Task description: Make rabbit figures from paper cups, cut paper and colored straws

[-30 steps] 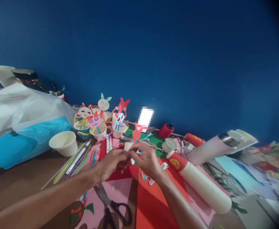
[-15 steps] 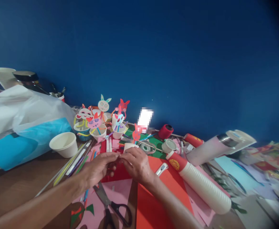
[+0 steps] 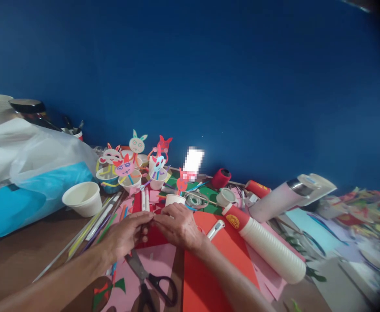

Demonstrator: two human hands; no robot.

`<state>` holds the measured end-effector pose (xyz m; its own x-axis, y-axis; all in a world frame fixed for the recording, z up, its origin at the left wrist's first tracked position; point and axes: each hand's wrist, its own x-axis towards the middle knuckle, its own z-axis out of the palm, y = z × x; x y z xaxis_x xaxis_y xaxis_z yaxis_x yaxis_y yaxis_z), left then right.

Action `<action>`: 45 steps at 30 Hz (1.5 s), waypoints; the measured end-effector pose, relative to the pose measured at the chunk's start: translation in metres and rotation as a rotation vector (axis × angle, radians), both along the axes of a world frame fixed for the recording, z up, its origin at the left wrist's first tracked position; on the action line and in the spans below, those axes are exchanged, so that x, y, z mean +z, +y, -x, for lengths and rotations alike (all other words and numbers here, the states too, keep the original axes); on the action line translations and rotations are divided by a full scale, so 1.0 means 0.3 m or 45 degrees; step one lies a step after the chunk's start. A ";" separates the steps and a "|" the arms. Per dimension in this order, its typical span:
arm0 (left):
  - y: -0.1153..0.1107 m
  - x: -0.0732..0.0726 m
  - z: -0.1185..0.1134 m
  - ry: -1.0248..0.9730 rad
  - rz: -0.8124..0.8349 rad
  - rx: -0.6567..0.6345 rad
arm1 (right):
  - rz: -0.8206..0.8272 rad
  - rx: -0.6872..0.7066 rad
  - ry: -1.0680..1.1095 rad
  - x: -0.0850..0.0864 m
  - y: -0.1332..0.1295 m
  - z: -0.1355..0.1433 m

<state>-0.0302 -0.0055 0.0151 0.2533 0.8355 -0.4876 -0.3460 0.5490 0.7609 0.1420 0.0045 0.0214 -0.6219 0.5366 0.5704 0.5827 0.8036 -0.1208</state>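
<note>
My left hand (image 3: 129, 234) is closed, thumb and fingers pinched together, its tip meeting my right hand (image 3: 178, 225) above a dark red sheet (image 3: 155, 236). What the two hands pinch is too small and hidden to name. My right hand is also closed, fingers bent down. Just behind it stands a white paper cup (image 3: 175, 199) with a red paper figure (image 3: 182, 183) over it. Black-handled scissors (image 3: 147, 276) lie below the hands on pink paper (image 3: 159, 255). A white cutter (image 3: 215, 229) rests on orange-red paper (image 3: 222, 268) to the right.
Several cups with paper animal figures (image 3: 137, 144) stand behind. At left are a white cup (image 3: 83, 199), pipe cleaners (image 3: 82, 236) and a plastic bag (image 3: 40, 151). A long stack of cups (image 3: 271, 251) and a flask (image 3: 274, 201) lie at right. A blue wall (image 3: 190, 78) rises behind.
The whole view has shifted slightly, so most items appear a little farther left. Both hands remain together in nearly the same pinching pose.
</note>
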 end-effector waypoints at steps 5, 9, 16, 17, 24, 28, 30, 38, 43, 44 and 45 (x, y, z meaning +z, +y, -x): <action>0.002 -0.006 -0.014 0.080 -0.178 -0.048 | 0.075 -0.167 0.057 0.056 0.041 -0.025; 0.001 0.009 -0.034 0.178 -0.309 -0.089 | 0.090 -0.327 0.054 0.139 0.145 -0.082; 0.017 0.044 -0.042 0.555 -0.687 -0.158 | 0.128 -0.514 0.094 0.175 0.200 -0.166; 0.021 0.041 -0.041 0.556 -0.692 -0.150 | 0.141 -0.512 0.087 0.164 0.182 -0.166; 0.031 0.002 -0.047 0.571 -0.585 -0.104 | 0.241 -0.527 -0.082 0.074 0.024 -0.121; 0.017 0.015 -0.044 0.560 -0.560 -0.115 | 0.267 -0.509 -0.189 0.041 -0.009 -0.098; 0.010 0.028 -0.042 0.578 -0.547 -0.097 | 0.284 -0.488 -0.231 0.028 -0.011 -0.091; 0.010 0.019 -0.040 0.578 -0.549 -0.081 | 0.194 -0.491 -0.229 0.063 -0.030 -0.107; 0.009 0.015 -0.036 0.527 -0.571 -0.110 | 0.081 -0.624 -0.194 0.135 -0.014 -0.186; 0.009 0.017 -0.036 0.515 -0.567 -0.107 | 0.058 -0.651 -0.191 0.143 -0.008 -0.204; 0.008 0.018 -0.036 0.506 -0.562 -0.101 | 0.037 -0.677 -0.190 0.149 -0.001 -0.221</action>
<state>-0.0195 -0.0030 0.0207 0.1925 0.9666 -0.1691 0.0411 0.1642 0.9856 0.2083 0.0043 0.0659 -0.3340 0.8130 0.4769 0.9198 0.3917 -0.0237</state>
